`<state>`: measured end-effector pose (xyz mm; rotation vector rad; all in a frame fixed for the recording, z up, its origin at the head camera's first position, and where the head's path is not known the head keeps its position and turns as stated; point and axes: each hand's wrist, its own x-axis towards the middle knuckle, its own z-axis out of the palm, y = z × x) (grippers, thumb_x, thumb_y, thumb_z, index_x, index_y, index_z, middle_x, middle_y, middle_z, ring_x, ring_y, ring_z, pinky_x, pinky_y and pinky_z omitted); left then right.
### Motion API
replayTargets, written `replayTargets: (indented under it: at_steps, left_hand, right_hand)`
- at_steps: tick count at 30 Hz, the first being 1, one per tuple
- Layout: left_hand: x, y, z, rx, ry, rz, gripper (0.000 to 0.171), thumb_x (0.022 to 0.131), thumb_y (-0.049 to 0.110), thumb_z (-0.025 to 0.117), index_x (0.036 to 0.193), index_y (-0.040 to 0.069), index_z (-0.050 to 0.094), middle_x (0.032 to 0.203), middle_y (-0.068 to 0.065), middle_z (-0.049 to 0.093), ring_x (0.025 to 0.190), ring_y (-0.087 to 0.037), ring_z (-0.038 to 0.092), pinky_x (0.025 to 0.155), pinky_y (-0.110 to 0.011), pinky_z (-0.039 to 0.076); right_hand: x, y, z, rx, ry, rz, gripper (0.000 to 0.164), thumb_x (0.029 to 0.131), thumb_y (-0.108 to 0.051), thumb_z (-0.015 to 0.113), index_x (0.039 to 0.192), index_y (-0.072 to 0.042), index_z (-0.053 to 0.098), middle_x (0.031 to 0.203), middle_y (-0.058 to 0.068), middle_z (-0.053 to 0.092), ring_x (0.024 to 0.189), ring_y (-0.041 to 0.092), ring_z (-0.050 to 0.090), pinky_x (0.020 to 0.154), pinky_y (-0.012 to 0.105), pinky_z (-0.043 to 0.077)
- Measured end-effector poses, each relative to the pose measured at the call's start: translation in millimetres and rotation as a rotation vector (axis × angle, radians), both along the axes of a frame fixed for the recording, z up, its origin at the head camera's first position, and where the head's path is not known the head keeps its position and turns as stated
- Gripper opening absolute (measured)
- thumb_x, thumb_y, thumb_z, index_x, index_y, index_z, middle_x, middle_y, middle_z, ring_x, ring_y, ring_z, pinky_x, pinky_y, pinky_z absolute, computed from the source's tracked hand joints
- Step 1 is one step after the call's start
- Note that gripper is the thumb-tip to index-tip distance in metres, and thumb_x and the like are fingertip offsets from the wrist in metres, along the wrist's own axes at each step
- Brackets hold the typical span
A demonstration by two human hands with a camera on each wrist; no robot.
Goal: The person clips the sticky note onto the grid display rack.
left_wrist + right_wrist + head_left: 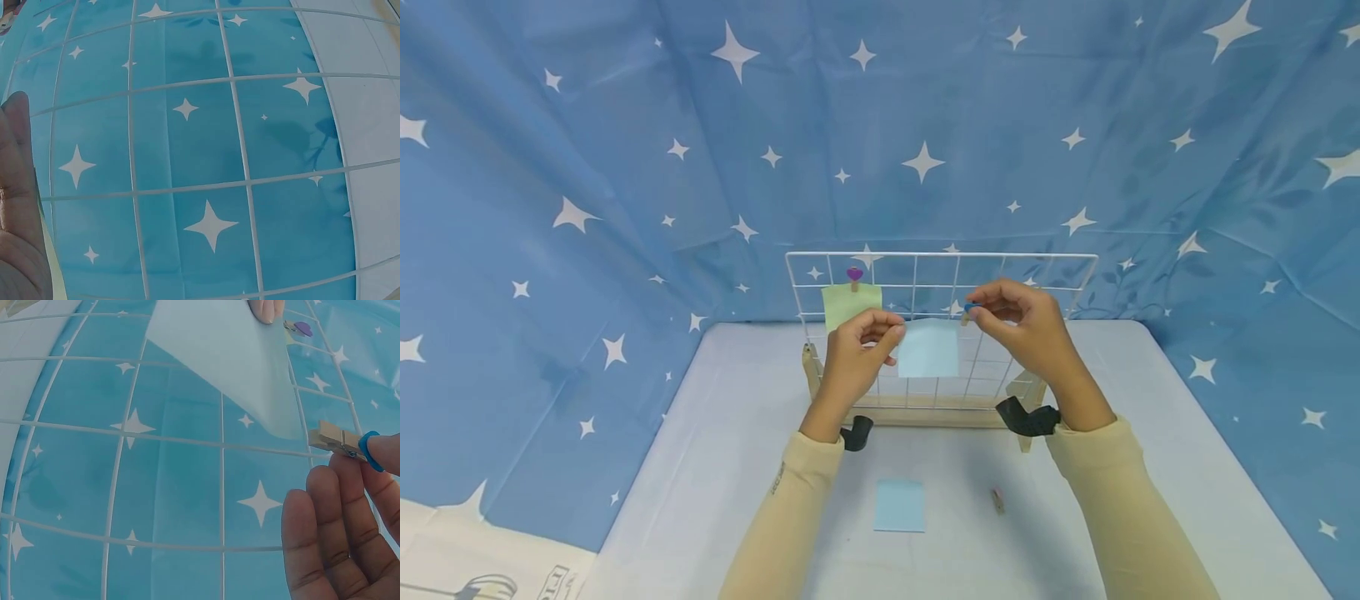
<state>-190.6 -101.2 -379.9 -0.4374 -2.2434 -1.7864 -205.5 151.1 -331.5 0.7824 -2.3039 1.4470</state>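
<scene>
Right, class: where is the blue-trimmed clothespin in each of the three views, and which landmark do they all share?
Head: the blue-trimmed clothespin is just right of centre, pinched in the right hand.
Left wrist: not visible.
Right wrist: near the right edge, about mid-height, held at its blue end.
Shared landmark: the white wire grid.

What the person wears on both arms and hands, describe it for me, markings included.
The left sleeve and right sleeve are long and pale yellow, with wide cuffs. Small dark lettering, too small to read, marks the left one. A black, curved left wrist camera and right wrist camera are worn. The left hand and right hand are ungloved.
</scene>
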Motion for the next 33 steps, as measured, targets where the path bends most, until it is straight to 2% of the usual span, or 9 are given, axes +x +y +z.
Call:
replayTargets:
  at_steps: [25,33]
  left_hand:
    - [-8.5,-0.2,9.9,-0.018,0.013,0.013,0.016,0.106,0.016,0.074,0.115,0.003,0.077,0.100,-0.010,0.077,0.087,-0.022,0.074,0.069,-0.031,0.065]
    - [-11.2,0.8,14.0,-0.019,0.016,0.015,0.016,0.106,0.016,0.074,0.115,0.003,0.077,0.101,-0.010,0.077,0.088,-0.022,0.074,0.070,-0.031,0.065]
  right_hand:
    - [-5.1,-0.7,8.5,0.003,-0.033,-0.031,0.014,0.101,0.001,0.070,0.113,0.006,0.076,0.106,0.022,0.077,0.089,-0.001,0.067,0.081,0.013,0.056]
    - [-7.1,-3.4,9.7,-0.002,-0.043,-0.041,0.014,0.100,0.002,0.072,0.112,0.007,0.076,0.103,0.021,0.077,0.083,0.000,0.068,0.076,0.014,0.057]
